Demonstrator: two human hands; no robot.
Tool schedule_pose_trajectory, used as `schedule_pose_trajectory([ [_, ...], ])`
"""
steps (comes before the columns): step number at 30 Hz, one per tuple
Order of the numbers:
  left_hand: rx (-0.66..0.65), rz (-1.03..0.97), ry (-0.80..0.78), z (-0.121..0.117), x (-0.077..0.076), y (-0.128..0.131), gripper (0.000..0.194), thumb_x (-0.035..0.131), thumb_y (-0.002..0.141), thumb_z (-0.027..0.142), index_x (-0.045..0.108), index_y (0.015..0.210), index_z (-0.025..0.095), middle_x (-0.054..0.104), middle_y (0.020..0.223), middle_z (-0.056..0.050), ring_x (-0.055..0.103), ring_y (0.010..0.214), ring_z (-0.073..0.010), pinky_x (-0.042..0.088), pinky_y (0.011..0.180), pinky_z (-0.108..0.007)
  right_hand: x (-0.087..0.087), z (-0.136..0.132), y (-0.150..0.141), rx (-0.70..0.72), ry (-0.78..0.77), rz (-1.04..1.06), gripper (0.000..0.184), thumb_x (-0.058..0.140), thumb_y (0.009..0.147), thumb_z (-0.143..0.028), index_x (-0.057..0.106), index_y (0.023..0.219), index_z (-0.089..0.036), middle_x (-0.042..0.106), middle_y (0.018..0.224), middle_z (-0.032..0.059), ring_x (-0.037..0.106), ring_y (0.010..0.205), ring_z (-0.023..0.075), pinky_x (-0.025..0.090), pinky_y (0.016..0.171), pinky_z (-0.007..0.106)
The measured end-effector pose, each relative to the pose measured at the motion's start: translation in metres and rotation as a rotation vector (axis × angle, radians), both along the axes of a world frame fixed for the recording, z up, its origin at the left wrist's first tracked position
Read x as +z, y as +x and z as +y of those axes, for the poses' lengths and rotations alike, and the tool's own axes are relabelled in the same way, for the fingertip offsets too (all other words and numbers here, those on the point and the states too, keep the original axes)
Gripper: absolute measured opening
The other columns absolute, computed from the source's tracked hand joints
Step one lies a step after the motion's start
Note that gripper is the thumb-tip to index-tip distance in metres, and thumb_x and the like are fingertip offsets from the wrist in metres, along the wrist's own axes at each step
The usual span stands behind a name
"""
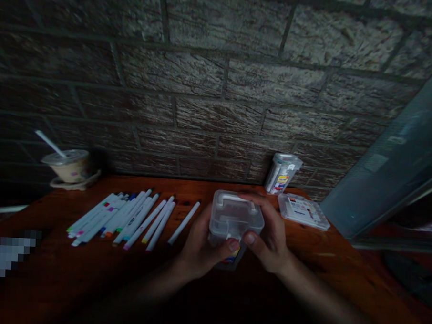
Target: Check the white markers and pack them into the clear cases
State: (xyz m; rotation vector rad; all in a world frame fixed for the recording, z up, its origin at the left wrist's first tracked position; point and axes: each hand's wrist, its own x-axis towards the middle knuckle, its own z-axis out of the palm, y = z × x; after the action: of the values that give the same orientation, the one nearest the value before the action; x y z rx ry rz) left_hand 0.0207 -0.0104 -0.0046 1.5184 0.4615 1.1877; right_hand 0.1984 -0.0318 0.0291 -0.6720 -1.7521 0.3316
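A clear plastic storage box [237, 215] with a lidded top and a carry handle is held upright between my two hands, over the near middle of the table. My left hand [201, 249] wraps its left side, the thumb lying across the front by the latch. On the right side, my right hand [272, 233] curls around it with its thumb near the front latch. A coloured label shows low on the box's front, partly covered by my left thumb. To the left lie several white markers [127, 218] with coloured ends, one of them apart near my left hand.
Against the brick wall [205, 85] stands a second clear box [282, 173] with a yellow label. A flat clear case [303, 211] lies on the wooden table [322, 262]. At the back left, a drink cup [70, 166] with a straw sits on a coaster.
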Motion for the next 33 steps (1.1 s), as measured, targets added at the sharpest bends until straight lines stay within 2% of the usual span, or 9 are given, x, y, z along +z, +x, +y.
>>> schedule_pose_trajectory([
  [6,-0.014,-0.06,0.078,0.0,-0.002,0.004,0.057,0.082,0.081,0.039,0.061,0.131,0.021,0.073,0.114,-0.008,0.071,0.098,-0.025,0.06,0.084,-0.034,0.0,-0.002,-0.001,0.002,0.017,0.029,0.049,0.065,0.093,-0.055,0.059,0.135,-0.031,0.065,0.105,0.0062,0.067,0.088,0.026,0.056,0.072,0.04],
  [16,-0.026,-0.068,0.135,0.0,-0.001,0.004,0.054,0.079,0.084,0.038,0.06,0.132,0.021,0.072,0.12,-0.01,0.071,0.105,-0.0276,0.06,0.091,-0.039,0.001,-0.004,-0.002,-0.015,0.048,0.033,0.049,0.065,0.093,-0.057,0.062,0.134,-0.03,0.066,0.102,0.0056,0.065,0.086,0.0249,0.054,0.072,0.038],
  [23,-0.079,-0.06,0.164,-0.002,0.0,0.005,0.06,0.079,0.08,0.028,0.057,0.135,0.022,0.071,0.121,-0.009,0.071,0.106,-0.0265,0.06,0.089,-0.037,0.008,-0.007,0.002,-0.006,-0.015,0.132,0.047,0.066,0.091,-0.063,0.069,0.125,-0.029,0.072,0.097,0.0041,0.067,0.079,0.0219,0.054,0.066,0.032],
  [29,-0.097,-0.008,0.196,-0.001,-0.007,0.004,0.058,0.08,0.078,0.027,0.058,0.132,0.023,0.071,0.118,-0.008,0.07,0.101,-0.0247,0.06,0.085,-0.034,0.011,-0.006,0.008,0.012,-0.185,0.256,0.05,0.068,0.086,-0.071,0.073,0.109,-0.027,0.071,0.085,0.0017,0.062,0.069,0.0198,0.048,0.058,0.03],
  [33,-0.096,0.09,0.213,-0.001,-0.009,0.001,0.054,0.083,0.075,0.028,0.061,0.124,0.022,0.072,0.111,-0.007,0.07,0.095,-0.024,0.059,0.081,-0.033,0.016,-0.001,0.016,-0.058,-0.198,0.247,0.054,0.061,0.086,-0.077,0.071,0.082,-0.024,0.061,0.067,0.0004,0.054,0.059,0.0188,0.042,0.053,0.03],
])
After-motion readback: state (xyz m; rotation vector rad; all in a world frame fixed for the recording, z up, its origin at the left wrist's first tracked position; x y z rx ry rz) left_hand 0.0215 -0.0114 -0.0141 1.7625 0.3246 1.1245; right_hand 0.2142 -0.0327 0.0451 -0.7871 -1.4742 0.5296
